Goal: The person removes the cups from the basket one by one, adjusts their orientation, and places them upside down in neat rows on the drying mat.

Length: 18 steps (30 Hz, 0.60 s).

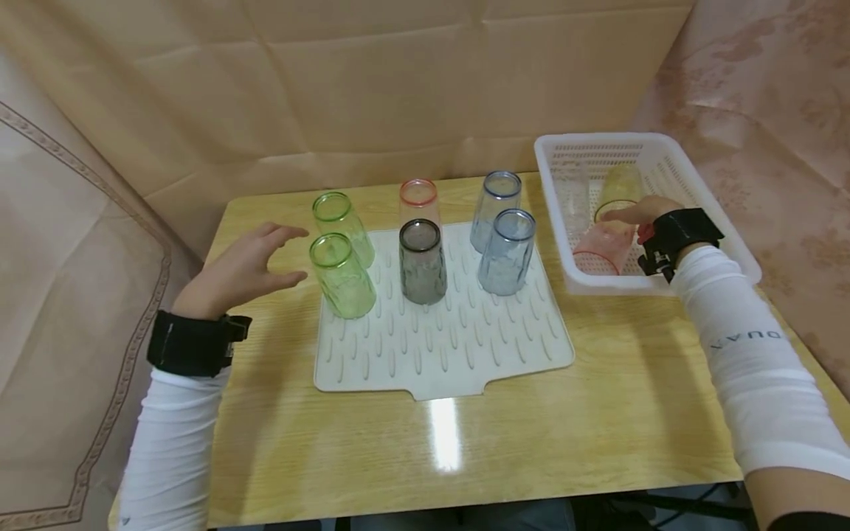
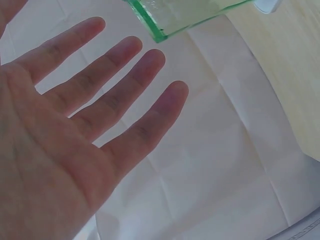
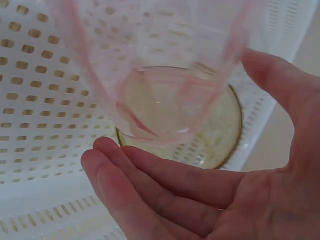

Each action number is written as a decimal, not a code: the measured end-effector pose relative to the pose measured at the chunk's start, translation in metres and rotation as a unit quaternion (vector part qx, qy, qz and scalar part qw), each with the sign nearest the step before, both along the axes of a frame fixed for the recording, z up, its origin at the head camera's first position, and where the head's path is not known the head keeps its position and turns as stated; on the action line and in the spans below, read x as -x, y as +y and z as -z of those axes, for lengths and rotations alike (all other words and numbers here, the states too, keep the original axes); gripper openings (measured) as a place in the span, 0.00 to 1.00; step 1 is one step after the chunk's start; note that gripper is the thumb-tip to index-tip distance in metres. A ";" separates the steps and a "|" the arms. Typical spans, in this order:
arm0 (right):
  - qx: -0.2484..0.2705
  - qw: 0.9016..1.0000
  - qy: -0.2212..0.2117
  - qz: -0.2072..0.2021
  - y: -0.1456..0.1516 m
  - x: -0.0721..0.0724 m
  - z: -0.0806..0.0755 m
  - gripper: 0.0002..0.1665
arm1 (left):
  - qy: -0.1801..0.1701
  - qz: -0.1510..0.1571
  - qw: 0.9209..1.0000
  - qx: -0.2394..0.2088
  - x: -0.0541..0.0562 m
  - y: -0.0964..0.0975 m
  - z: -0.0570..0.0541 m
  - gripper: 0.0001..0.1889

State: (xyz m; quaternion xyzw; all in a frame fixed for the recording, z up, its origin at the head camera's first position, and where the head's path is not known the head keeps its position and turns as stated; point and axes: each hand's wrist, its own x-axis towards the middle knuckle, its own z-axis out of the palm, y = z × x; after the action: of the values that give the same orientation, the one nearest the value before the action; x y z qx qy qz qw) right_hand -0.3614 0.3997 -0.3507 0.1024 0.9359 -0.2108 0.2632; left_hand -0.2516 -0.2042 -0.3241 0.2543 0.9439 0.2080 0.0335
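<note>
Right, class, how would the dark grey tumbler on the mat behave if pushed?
The dark grey tumbler might tip rather than slide, being taller than wide and standing on the ridged mat. Its see-through, glassy look suggests it would feel stiff and perhaps fragile.

Before you, a wooden table (image 1: 352,464) with a pale yellow grain and a glossy surface fills the lower middle of the frame, its near edge running along the bottom. On it, at the centre, you have a white mat (image 1: 438,358) lying flat, with rounded corners, rows of short raised ridges and a small tab pointing toward you. Just below the tab, a bright reflection (image 1: 445,435) shines on the wood. At upper right, near the mat but apart, sits your white perforated plastic basket (image 1: 617,285).
</note>
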 end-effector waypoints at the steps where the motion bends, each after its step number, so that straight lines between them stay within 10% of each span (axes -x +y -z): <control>1: -0.003 1.000 -0.009 0.002 0.002 0.002 0.003 0.52 | -0.003 -0.001 1.000 0.000 -0.001 -0.001 0.001 0.32; 7: 0.074 0.993 -0.076 0.048 0.012 0.009 0.014 0.63 | -0.015 -0.011 1.000 -0.003 -0.008 -0.004 0.007 0.32; 12: 0.194 0.956 -0.160 0.152 0.022 0.012 0.028 0.47 | -0.011 -0.012 1.000 -0.011 -0.011 -0.006 0.009 0.32; 18: 0.223 0.936 -0.123 0.244 0.012 -0.013 0.017 0.55 | 0.008 -0.008 1.000 -0.008 -0.012 -0.010 0.010 0.32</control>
State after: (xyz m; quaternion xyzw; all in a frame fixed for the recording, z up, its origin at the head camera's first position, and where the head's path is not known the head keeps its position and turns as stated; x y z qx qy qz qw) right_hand -0.3481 0.4119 -0.3674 0.2914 0.7716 -0.4571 0.3328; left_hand -0.2400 -0.2139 -0.3341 0.2486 0.9445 0.2135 0.0223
